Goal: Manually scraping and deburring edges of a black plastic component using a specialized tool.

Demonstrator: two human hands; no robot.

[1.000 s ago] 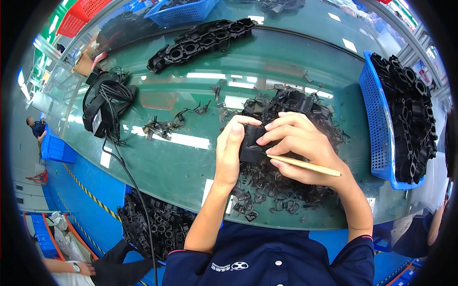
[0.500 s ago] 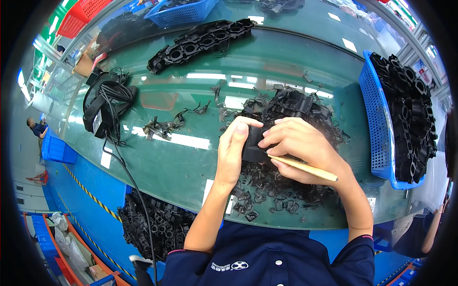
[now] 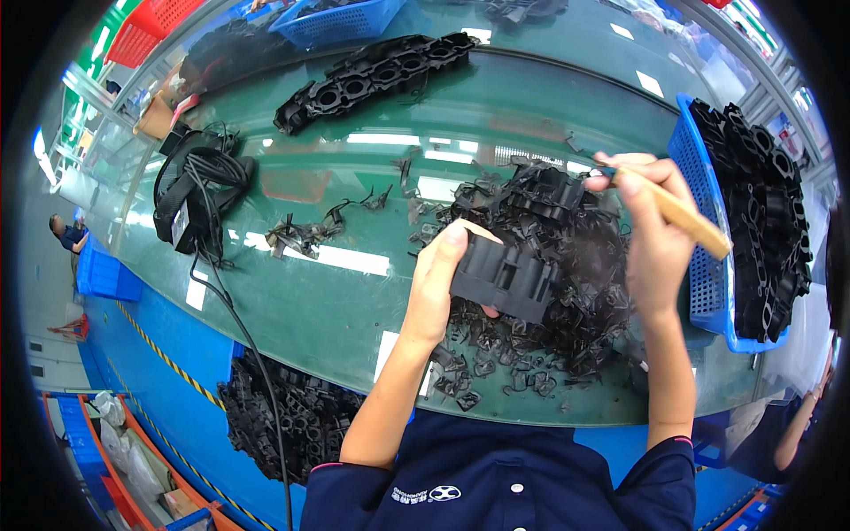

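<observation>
In my left hand (image 3: 436, 283) is a black ribbed plastic part (image 3: 503, 276), tilted above the table, the thumb on its upper edge and the fingers mostly hidden beneath. Up to the right of it, my right hand (image 3: 657, 234) is closed round a wooden-handled tool (image 3: 686, 215). The tool's dark tip pokes out past the fingertips toward the upper left, apart from the part; its exact shape is too small to tell. Below and beyond both hands lies a heap of black plastic scraps (image 3: 593, 314), with another ribbed black part (image 3: 547, 190) on its far side.
A blue basket (image 3: 704, 239) of black moulded parts stands at the right. A long black moulded part (image 3: 376, 75) lies at the back. Coiled black cable (image 3: 208, 181) sits at the left, its cord crossing the table's edge. More black parts (image 3: 288, 420) are piled below, left.
My right hand has swung up and to the right with the wooden-handled tool, away from the black part. More of the part now shows in my left hand, which has stayed nearly in place.
</observation>
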